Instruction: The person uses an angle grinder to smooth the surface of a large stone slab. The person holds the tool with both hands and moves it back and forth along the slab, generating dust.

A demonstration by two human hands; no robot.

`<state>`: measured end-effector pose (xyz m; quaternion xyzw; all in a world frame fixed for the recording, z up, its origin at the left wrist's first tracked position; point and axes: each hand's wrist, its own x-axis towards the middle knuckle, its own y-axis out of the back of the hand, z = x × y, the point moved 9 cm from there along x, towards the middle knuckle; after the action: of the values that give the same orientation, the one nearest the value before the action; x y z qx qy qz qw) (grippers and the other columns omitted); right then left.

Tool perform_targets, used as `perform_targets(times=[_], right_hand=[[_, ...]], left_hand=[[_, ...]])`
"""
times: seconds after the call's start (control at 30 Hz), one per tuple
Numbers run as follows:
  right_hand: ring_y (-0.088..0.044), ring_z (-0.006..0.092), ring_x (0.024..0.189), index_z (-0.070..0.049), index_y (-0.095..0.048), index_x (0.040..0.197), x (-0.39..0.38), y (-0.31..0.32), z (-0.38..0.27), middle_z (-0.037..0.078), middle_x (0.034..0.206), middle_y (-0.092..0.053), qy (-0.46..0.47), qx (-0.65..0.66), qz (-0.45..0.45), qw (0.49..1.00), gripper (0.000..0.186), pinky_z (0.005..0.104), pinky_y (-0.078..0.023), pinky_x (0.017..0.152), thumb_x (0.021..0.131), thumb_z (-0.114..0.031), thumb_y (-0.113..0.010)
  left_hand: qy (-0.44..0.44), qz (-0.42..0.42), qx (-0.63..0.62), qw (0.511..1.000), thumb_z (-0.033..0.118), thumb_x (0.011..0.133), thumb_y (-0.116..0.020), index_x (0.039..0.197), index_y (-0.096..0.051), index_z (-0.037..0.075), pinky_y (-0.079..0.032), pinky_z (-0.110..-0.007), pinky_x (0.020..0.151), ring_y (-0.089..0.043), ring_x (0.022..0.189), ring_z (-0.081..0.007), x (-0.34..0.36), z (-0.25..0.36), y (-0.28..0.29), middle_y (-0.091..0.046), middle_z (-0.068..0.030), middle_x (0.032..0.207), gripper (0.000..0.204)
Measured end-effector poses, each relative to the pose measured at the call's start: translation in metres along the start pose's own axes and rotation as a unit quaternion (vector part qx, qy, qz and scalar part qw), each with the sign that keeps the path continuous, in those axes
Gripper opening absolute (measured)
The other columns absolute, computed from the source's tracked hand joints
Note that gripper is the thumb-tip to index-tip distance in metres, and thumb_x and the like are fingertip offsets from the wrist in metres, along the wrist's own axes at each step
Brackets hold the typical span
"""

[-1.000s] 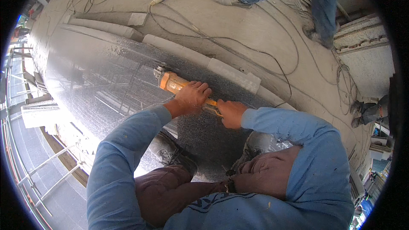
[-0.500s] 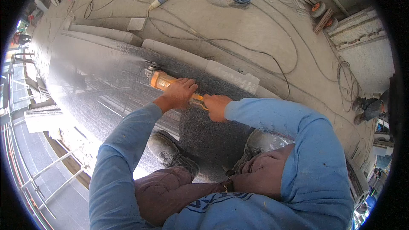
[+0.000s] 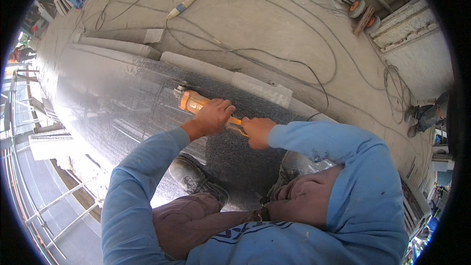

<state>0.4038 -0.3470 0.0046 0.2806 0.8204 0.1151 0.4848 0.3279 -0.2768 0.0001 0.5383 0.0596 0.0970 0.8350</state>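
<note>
The fingers (image 3: 226,105) of the left hand (image 3: 212,118) are curling over the top of the orange body of an angle grinder (image 3: 193,102), bent tight against the casing with little gap; the underside of this grip is hidden. The right hand (image 3: 258,132) is gripping the rear handle (image 3: 236,125), its fingers folding round the grip; their tips are not fully showing. Both hands are bare, and the left is sitting ahead of the right along the tool.

The grinder is lying aslant over a dark, speckled stone slab (image 3: 240,159), its metal gear head pointing to the upper left. The disc (image 3: 185,84) is sitting at the slab face, near the far edge; contact beneath it is hidden. Whitish haze is hanging over the left part of the slab, which is reflecting light.

Light blue sleeves (image 3: 142,176) are covering both forearms. A dusty shoe (image 3: 188,172) is showing below the left hand. Pale stone strips (image 3: 260,88) are running along the slab's far edge. Beyond them, cables (image 3: 279,56) and a connector (image 3: 180,8) are lying on the dusty floor (image 3: 274,24). Metal poles (image 3: 61,189) are standing at lower left.
</note>
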Motion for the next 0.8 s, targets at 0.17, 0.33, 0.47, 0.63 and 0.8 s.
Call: perform_targets(times=[0.17, 0.33, 0.47, 0.63, 0.8], right_hand=[[-0.071, 0.0392, 0.096, 0.006, -0.051, 0.119, -0.024, -0.003, 0.011, 0.024, 0.102, -0.07, -0.027, 0.0, 0.003, 1.0, 0.043, 0.0487, -0.056, 0.082, 0.082, -0.008, -0.067], [-0.071, 0.0395, 0.094, 0.005, -0.051, 0.117, -0.039, -0.003, 0.016, 0.025, 0.1, -0.07, -0.042, -0.004, 0.002, 0.999, 0.04, 0.0492, -0.056, 0.081, 0.082, -0.007, -0.065], [-0.071, 0.0398, 0.093, 0.006, -0.05, 0.117, -0.038, -0.008, 0.015, 0.026, 0.099, -0.07, -0.036, -0.003, -0.004, 0.999, 0.039, 0.0492, -0.057, 0.079, 0.083, -0.006, -0.064], [-0.072, 0.04, 0.092, 0.007, -0.05, 0.117, -0.027, -0.008, 0.009, 0.026, 0.099, -0.069, -0.026, -0.003, 0.002, 1.0, 0.039, 0.0491, -0.057, 0.078, 0.083, -0.005, -0.063], [-0.072, 0.0394, 0.094, 0.006, -0.05, 0.117, -0.017, -0.003, 0.003, 0.026, 0.101, -0.07, -0.008, -0.002, 0.009, 1.0, 0.039, 0.0488, -0.057, 0.079, 0.082, -0.004, -0.063]], left_hand=[[-0.004, -0.001, -0.024, 1.0, 0.01, 0.063, -0.08, 0.111, -0.056, 0.001, -0.052, -0.047, 0.087, -0.061, 0.099, -0.035, 0.011, 0.024, -0.003, -0.057, -0.0145, 0.103, 0.054], [-0.002, -0.008, -0.02, 1.0, 0.011, 0.061, -0.082, 0.111, -0.056, 0.001, -0.052, -0.047, 0.088, -0.061, 0.101, -0.0346, 0.019, 0.036, -0.006, -0.057, -0.0137, 0.104, 0.057], [-0.003, -0.034, -0.02, 0.999, 0.015, 0.061, -0.085, 0.112, -0.057, 0.001, -0.051, -0.046, 0.089, -0.061, 0.1, -0.0339, 0.019, 0.037, -0.01, -0.058, -0.0133, 0.104, 0.06], [0.002, -0.032, -0.019, 0.999, 0.019, 0.06, -0.087, 0.113, -0.057, 0.001, -0.051, -0.045, 0.091, -0.061, 0.101, -0.0332, 0.011, 0.027, -0.01, -0.058, -0.0135, 0.104, 0.064], [0.011, -0.031, -0.019, 0.999, 0.016, 0.061, -0.084, 0.114, -0.058, 0.002, -0.051, -0.046, 0.093, -0.062, 0.102, -0.0342, 0.007, 0.016, -0.004, -0.058, -0.0135, 0.104, 0.06]])
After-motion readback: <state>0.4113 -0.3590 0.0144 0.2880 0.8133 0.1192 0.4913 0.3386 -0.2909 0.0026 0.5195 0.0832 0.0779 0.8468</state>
